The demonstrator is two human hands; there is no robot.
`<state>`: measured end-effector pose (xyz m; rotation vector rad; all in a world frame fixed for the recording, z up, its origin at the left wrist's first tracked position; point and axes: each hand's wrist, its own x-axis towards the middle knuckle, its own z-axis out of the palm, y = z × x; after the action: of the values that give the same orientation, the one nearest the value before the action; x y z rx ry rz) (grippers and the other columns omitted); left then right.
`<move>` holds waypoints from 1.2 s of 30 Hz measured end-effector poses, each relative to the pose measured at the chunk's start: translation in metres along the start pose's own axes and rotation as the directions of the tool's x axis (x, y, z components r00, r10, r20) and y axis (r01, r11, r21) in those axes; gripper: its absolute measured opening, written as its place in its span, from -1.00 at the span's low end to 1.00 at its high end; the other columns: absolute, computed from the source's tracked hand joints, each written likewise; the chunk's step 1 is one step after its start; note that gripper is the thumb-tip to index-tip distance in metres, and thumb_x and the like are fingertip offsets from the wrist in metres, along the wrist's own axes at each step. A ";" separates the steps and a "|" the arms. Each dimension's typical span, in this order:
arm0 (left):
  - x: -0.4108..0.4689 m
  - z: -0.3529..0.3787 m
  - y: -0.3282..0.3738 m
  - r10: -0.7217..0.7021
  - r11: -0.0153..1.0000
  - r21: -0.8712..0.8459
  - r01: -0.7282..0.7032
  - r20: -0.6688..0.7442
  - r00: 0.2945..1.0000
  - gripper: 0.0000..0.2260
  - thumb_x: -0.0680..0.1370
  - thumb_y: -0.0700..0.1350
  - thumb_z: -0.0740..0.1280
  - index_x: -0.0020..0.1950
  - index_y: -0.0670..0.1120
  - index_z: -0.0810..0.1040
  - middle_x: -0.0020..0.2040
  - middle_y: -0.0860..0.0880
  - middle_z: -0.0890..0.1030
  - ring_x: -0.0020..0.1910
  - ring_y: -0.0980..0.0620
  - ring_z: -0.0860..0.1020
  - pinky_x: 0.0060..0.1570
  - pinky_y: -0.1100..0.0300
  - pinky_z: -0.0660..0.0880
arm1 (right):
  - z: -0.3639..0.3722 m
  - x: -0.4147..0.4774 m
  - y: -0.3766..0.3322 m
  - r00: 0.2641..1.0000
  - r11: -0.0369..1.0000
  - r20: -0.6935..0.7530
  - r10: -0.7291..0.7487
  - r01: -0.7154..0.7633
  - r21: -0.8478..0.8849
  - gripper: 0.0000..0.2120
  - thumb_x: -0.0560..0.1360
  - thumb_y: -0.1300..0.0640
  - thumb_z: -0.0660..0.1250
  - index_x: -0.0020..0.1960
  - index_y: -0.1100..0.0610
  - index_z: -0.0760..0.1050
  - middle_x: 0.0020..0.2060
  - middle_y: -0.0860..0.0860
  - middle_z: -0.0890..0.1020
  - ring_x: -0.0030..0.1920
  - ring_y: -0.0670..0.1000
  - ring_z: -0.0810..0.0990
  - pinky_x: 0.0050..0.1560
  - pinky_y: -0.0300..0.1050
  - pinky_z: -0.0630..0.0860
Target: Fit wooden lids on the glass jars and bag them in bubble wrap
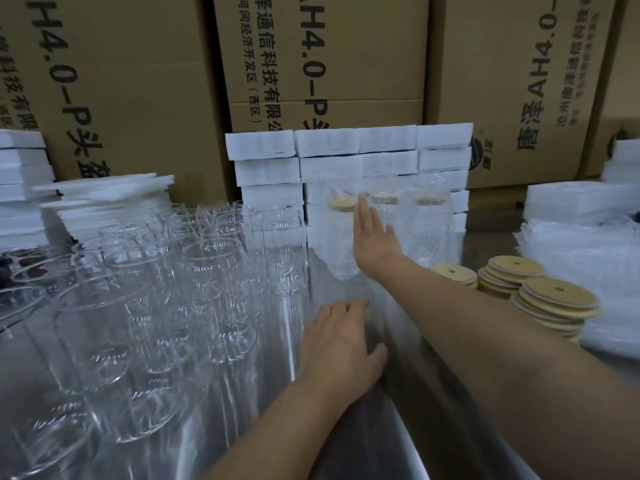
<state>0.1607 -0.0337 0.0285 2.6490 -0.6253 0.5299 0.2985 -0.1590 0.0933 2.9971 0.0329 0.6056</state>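
Touching bumpy bubble-wrapped jars (429, 225), right hand (372, 235) fingers straight, left hand (341, 337) fingers relaxed beside clear glass jars (214, 252).

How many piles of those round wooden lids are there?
3, all on the right: a low pile beside the arm, a taller pile to its right, and the tallest pile nearest the camera. The arm may hide more.
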 end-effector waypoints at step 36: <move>0.012 -0.001 -0.012 -0.474 0.647 -0.725 0.234 -0.143 0.869 -0.19 0.40 -0.11 0.53 0.51 -0.01 0.14 0.40 -0.02 0.25 0.34 -0.02 0.37 0.31 0.08 0.37 | -0.037 -0.133 -0.025 0.801 0.575 -0.566 0.192 0.376 0.727 -0.84 0.48 0.19 0.41 -0.06 0.08 0.41 0.34 -0.03 0.22 0.35 -0.19 0.16 0.13 -0.56 0.20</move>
<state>0.1760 -0.0272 0.0316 1.8298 -0.1202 0.4701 0.1615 -0.1367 0.0741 3.3568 0.7246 2.0064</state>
